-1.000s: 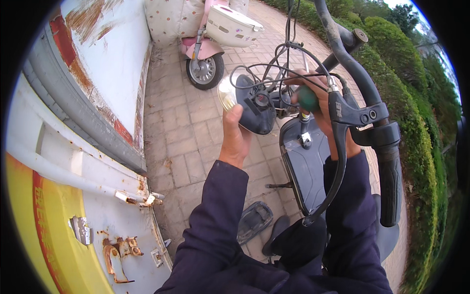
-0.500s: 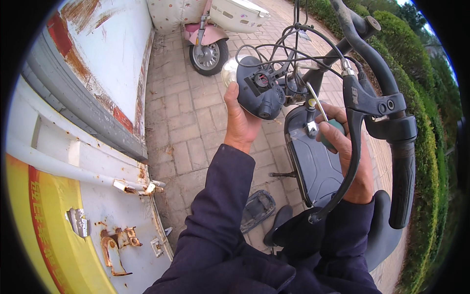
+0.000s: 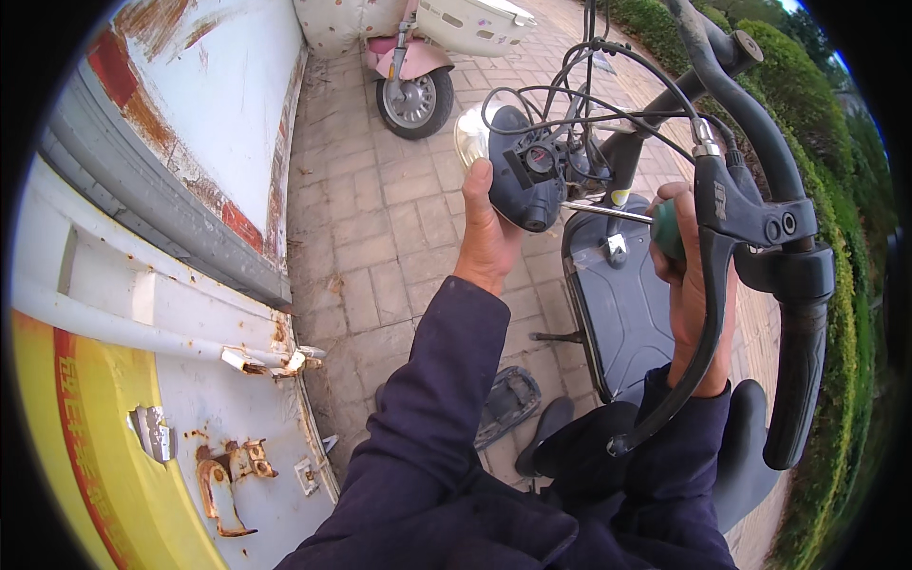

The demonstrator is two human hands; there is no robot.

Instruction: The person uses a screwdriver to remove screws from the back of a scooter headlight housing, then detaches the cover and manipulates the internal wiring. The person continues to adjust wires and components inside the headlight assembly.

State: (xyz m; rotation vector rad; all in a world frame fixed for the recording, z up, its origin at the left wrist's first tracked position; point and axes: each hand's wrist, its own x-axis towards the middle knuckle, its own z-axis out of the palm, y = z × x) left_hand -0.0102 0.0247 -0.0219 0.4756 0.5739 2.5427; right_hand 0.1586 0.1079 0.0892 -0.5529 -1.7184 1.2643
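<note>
My left hand (image 3: 489,233) is wrapped round the underside of a round headlight (image 3: 518,180), its thumb against the rim between the silvery lens and the black back housing. The back of the headlight faces right, and a socket with red inside shows in it. My right hand (image 3: 686,256) grips the green handle of a screwdriver (image 3: 617,211). The metal shaft points left, its tip at the lower right of the housing; whether it sits in a screw is too small to tell. Black cables (image 3: 570,90) loop above the headlight toward the handlebar (image 3: 712,76).
A brake lever (image 3: 708,332) and black grip (image 3: 798,366) hang close by my right forearm. Below is the scooter's grey footboard (image 3: 617,304). A black plastic part (image 3: 508,407) lies on the paving by my shoe. A pink scooter (image 3: 413,76) stands ahead; rusty white panels (image 3: 190,304) line the left.
The screwdriver has swung from pointing up and left to nearly level, its tip now at the headlight housing. My right hand has turned with it. The whole view has shifted slightly.
</note>
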